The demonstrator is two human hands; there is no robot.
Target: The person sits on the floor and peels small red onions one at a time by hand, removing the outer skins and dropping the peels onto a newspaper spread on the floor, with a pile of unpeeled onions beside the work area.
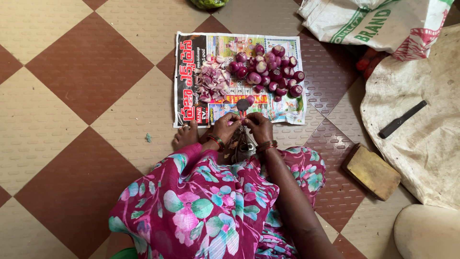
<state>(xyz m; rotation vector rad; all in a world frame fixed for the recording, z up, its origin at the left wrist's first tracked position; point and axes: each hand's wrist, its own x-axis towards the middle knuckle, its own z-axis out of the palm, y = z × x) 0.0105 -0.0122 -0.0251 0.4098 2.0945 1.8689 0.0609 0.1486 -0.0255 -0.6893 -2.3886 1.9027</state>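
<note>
1. Step in hand: both hands meet at the upright blade (243,104) of a floor cutter (243,146), at the near edge of the newspaper sheet (287,45). A small onion piece (237,122) appears to sit between the fingers; it is mostly hidden, so its exact shape cannot be told.
2. The left hand (226,125) is curled narrow, fingertips pinched at the blade. The right hand (259,125) is curled likewise, touching the left hand's fingers. Judged from this, an onion is being trimmed or split.
3. Next move, as a judgement: steady pressure against the edge with fingertips kept off the metal, since the piece is small and round.
4. Just beyond the blade lies one loose onion (250,100).
5. Farther out, the peeled onions (273,69) form a heap: smooth, glossy, purple, with pale cut ends.
6. Left of the heap, the cut pieces (211,82) are thin, pale and layered.
7. The paper is flat and glossy; the tiled floor (91,67) is ribbed.
8. Well apart at right: a wooden block (373,171) and a dark tool (402,119) on a stained cloth (421,144).
</note>
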